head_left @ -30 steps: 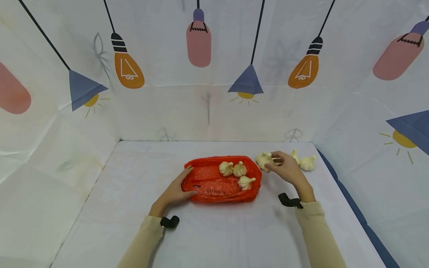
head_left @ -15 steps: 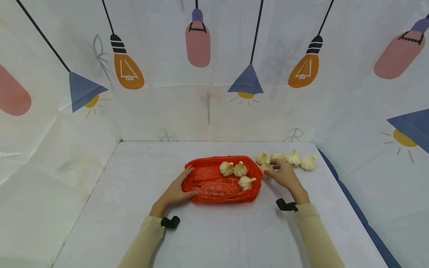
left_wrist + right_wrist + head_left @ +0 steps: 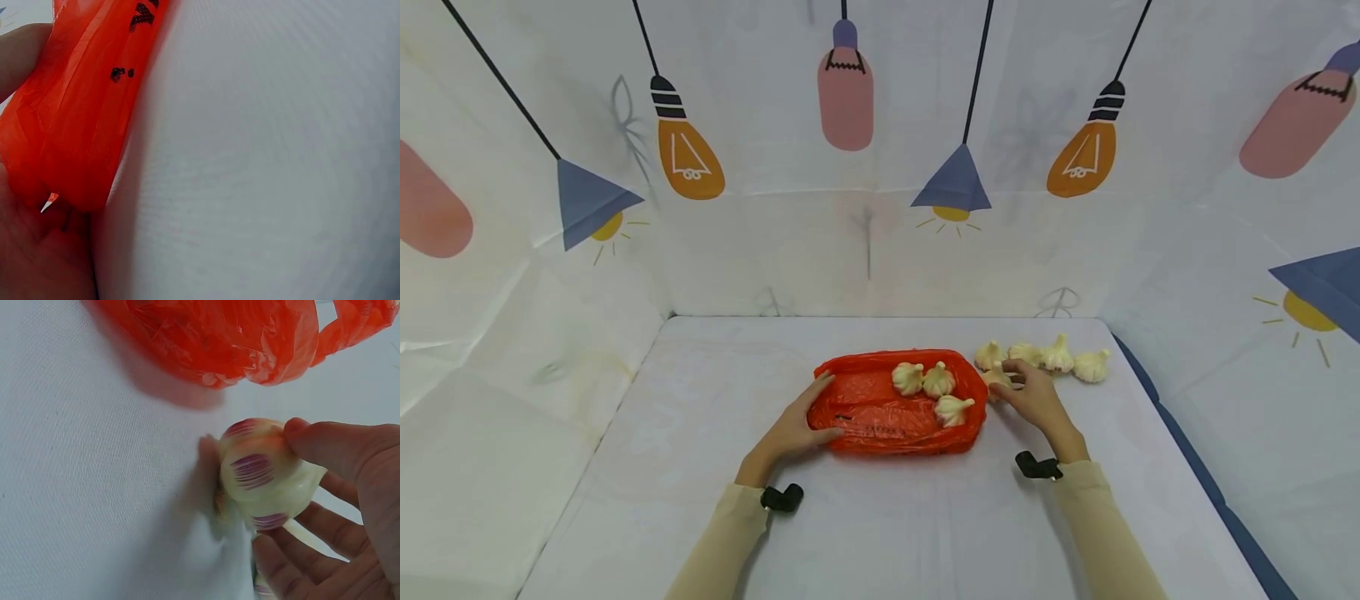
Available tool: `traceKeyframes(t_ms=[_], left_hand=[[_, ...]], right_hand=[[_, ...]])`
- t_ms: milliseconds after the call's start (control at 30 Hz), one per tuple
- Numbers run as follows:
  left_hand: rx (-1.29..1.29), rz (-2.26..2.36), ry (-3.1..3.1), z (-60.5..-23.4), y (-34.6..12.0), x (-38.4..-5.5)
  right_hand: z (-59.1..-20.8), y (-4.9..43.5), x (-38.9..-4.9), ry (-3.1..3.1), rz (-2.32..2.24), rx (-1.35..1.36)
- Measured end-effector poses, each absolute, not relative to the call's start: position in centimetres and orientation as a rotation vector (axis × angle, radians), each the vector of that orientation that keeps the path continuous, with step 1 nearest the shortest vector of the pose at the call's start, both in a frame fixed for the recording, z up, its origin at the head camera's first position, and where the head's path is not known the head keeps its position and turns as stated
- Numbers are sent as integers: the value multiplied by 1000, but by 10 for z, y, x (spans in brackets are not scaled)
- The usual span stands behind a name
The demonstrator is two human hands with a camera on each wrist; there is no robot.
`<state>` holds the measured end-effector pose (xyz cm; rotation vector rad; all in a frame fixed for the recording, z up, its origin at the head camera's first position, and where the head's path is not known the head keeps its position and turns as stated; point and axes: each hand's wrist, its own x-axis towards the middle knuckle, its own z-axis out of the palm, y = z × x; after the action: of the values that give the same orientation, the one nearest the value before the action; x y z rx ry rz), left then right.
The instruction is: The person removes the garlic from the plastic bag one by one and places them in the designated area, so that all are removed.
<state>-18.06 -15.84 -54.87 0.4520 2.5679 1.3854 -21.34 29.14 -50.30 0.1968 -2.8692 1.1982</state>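
White tabletop (image 3: pixel 880 533) beneath red container (image 3: pixel 868 396); lamp-printed sheeting (image 3: pixel 775 242) on 3 sides.

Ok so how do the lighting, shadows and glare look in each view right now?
Head view: soft, even light, faint shadow beside the right sleeve; left wrist view: dimmer, the white table surface soft-looking and darker toward the right edge; right wrist view: small glare spots on the red plastic, soft-edged shadows beside it and the garlic bulb.
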Motion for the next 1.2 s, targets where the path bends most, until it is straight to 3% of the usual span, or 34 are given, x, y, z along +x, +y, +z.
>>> traceKeyframes(t_ms=[1200], left_hand=[[433,1392,2557,-545,-158,-179]], right_hand=[[-495,289,-211,-2938,1110,225]])
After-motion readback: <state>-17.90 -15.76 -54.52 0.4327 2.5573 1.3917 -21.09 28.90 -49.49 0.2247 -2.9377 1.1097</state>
